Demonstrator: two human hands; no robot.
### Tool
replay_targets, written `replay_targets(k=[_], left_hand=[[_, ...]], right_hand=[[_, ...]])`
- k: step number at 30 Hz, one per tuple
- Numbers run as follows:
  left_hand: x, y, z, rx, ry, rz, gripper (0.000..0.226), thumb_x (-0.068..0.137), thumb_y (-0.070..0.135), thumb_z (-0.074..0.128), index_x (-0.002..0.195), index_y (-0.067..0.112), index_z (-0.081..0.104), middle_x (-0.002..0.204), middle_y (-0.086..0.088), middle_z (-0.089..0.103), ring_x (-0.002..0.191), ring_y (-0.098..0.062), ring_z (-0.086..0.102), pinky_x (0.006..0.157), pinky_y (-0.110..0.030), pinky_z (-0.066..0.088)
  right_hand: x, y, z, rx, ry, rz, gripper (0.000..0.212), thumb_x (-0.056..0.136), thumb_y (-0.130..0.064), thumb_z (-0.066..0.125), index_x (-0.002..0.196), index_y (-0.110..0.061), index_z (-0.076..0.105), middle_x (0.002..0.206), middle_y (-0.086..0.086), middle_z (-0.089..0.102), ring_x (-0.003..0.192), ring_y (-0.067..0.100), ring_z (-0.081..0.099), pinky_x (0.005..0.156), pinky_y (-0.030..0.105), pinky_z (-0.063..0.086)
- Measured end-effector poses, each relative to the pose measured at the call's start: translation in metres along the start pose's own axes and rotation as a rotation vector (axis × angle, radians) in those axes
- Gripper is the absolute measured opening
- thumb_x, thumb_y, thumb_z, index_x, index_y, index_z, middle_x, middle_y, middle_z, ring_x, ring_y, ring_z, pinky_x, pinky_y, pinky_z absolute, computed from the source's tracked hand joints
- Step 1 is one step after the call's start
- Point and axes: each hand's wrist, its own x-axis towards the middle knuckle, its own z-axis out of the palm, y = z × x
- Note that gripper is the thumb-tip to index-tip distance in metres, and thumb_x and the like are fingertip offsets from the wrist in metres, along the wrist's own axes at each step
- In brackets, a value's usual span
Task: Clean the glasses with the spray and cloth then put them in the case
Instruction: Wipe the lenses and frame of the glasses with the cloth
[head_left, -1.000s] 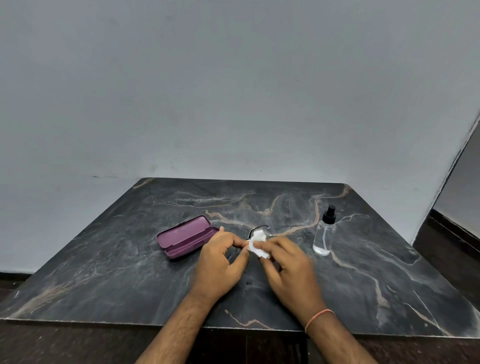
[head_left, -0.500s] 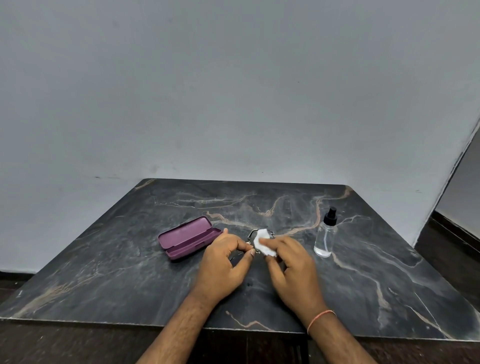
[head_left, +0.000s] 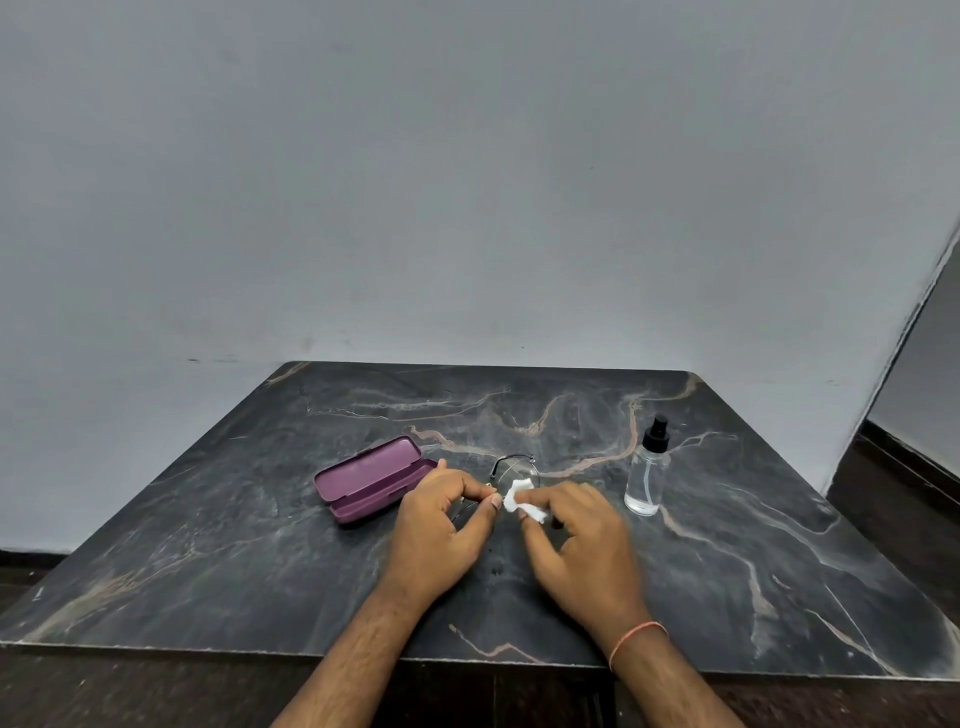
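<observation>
A dark marbled desk (head_left: 208, 545) carries an open purple case (head_left: 371, 478) left of both hands. The left hand (head_left: 441, 525) pinches the glasses (head_left: 511, 465) in a closed grip; the right hand (head_left: 582, 545) pinches a white cloth (head_left: 519, 499) against them. A spray bottle (head_left: 647, 475) stands upright to the right.

Two bare forearms reach into the head view from the bottom edge, with no sleeves showing on either. Dark hair covers the left forearm (head_left: 358, 654) along its visible length. The left hand (head_left: 441, 535) wears no ring, watch or band. Around the wrist of the right hand (head_left: 582, 545) sits a thin orange-pink thread bracelet (head_left: 636, 638), a single narrow loop lying snug against the wrist. The fingernails that show are short and unpainted. The right hand looks slightly blurred.
</observation>
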Motion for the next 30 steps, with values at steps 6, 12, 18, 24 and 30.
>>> replay_targets(k=[6, 12, 18, 24, 30], left_hand=[[-0.0002, 0.0011, -0.0008, 0.013, -0.013, -0.004, 0.013, 0.090, 0.012, 0.087, 0.087, 0.022, 0.080, 0.092, 0.018, 0.077, 0.092, -0.006, 0.074, 0.129, -0.019, 0.030], [0.0004, 0.0003, -0.0006, -0.007, 0.010, -0.022, 0.015, 0.090, 0.010, 0.088, 0.086, 0.022, 0.080, 0.093, 0.017, 0.078, 0.092, -0.008, 0.075, 0.130, -0.025, 0.032], [0.0003, 0.0015, -0.0005, -0.003, 0.005, -0.025, 0.016, 0.090, 0.011, 0.088, 0.088, 0.024, 0.080, 0.095, 0.020, 0.078, 0.094, -0.005, 0.074, 0.129, -0.021, 0.030], [0.0028, 0.0025, -0.0021, -0.038, -0.032, -0.141, 0.016, 0.090, 0.014, 0.088, 0.086, 0.029, 0.082, 0.093, 0.024, 0.080, 0.095, -0.003, 0.076, 0.125, -0.023, 0.036], [0.0090, 0.0070, -0.0068, -0.140, -0.074, -0.379, 0.016, 0.090, 0.013, 0.088, 0.084, 0.029, 0.087, 0.088, 0.016, 0.084, 0.090, 0.000, 0.078, 0.088, -0.017, 0.055]], right_hand=[[0.0056, 0.0050, -0.0015, 0.059, 0.136, 0.191, 0.019, 0.090, -0.018, 0.080, 0.103, -0.033, 0.079, 0.088, -0.019, 0.071, 0.081, 0.005, 0.063, 0.073, 0.016, 0.047], [0.0028, 0.0021, -0.0019, 0.054, 0.059, 0.099, 0.015, 0.086, -0.023, 0.078, 0.095, -0.033, 0.080, 0.084, -0.025, 0.069, 0.079, 0.004, 0.063, 0.073, 0.020, 0.050], [0.0025, 0.0034, 0.0007, 0.056, 0.003, -0.006, 0.025, 0.085, -0.019, 0.080, 0.105, -0.035, 0.081, 0.096, -0.022, 0.067, 0.095, 0.003, 0.064, 0.083, 0.020, 0.050], [0.0035, 0.0080, 0.0022, 0.027, 0.051, 0.020, 0.033, 0.085, -0.012, 0.083, 0.111, -0.032, 0.082, 0.104, -0.021, 0.069, 0.099, 0.008, 0.065, 0.085, 0.025, 0.054], [0.0020, 0.0054, 0.0015, 0.048, 0.032, -0.029, 0.031, 0.085, -0.013, 0.084, 0.111, -0.028, 0.082, 0.106, -0.020, 0.072, 0.100, 0.003, 0.064, 0.087, 0.018, 0.051]])
